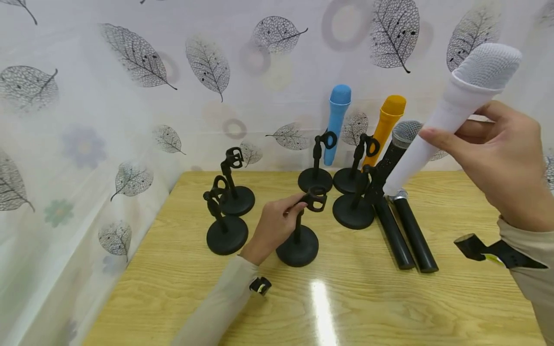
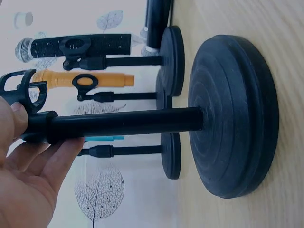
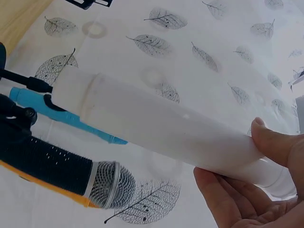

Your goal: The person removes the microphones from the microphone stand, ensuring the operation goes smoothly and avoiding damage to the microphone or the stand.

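Pinching a white mesh-headed microphone (image 1: 453, 106), our right hand (image 1: 504, 156) could drop it by slackening; our left hand (image 1: 277, 225) pinches a black round-based stand (image 1: 297, 244).

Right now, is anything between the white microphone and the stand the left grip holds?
In the head view, another stand with a black microphone appears between the white microphone and the held stand. The white one is nearer the camera, so may clear it.

Tilted white microphone (image 1: 448, 111), upright black stand (image 1: 297, 235)
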`<state>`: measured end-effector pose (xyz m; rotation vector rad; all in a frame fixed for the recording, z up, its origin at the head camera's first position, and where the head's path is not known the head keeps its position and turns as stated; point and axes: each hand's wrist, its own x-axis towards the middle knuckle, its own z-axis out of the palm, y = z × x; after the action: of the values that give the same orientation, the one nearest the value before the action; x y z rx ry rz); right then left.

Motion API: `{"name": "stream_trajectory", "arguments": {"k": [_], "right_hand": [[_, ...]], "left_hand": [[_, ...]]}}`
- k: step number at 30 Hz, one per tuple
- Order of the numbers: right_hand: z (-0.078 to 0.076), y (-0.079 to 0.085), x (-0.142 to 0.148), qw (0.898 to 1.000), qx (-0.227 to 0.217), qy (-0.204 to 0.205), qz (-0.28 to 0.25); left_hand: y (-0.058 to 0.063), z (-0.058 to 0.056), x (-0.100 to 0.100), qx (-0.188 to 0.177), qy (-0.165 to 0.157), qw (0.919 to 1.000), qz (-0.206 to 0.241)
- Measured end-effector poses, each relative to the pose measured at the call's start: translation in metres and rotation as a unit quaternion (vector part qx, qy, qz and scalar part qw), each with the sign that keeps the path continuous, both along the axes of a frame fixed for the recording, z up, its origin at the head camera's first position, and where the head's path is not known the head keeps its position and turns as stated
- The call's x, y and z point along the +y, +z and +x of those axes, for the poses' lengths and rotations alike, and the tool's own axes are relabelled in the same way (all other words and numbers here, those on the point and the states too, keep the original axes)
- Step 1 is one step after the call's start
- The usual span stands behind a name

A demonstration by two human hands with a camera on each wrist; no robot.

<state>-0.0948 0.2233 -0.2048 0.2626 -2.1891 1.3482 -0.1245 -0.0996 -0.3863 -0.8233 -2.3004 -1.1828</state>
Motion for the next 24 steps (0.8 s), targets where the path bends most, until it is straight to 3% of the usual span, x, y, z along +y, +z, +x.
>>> {"name": "stream_trajectory", "arguments": {"k": [4,12,18,24], "right_hand": [[0.001,-0.003,0.009,0.999,-0.027,0.0,-0.021],[-0.003,-0.013,0.026,0.998,-0.053,-0.023,0.0],[-0.008,-0.023,0.039,0.997,-0.057,-0.048,0.014],[-0.014,-0.033,0.053,0.995,-0.086,-0.057,0.013]], "left_hand": [[-0.002,-0.009,-0.003,-0.009,0.009,0.9999,0.008],[0.002,-0.021,-0.009,-0.035,0.028,0.9989,0.01],[0.0,-0.02,-0.013,-0.085,0.035,0.9957,0.004],[-0.002,-0.02,-0.011,-0.082,0.054,0.9951,0.01]]}}
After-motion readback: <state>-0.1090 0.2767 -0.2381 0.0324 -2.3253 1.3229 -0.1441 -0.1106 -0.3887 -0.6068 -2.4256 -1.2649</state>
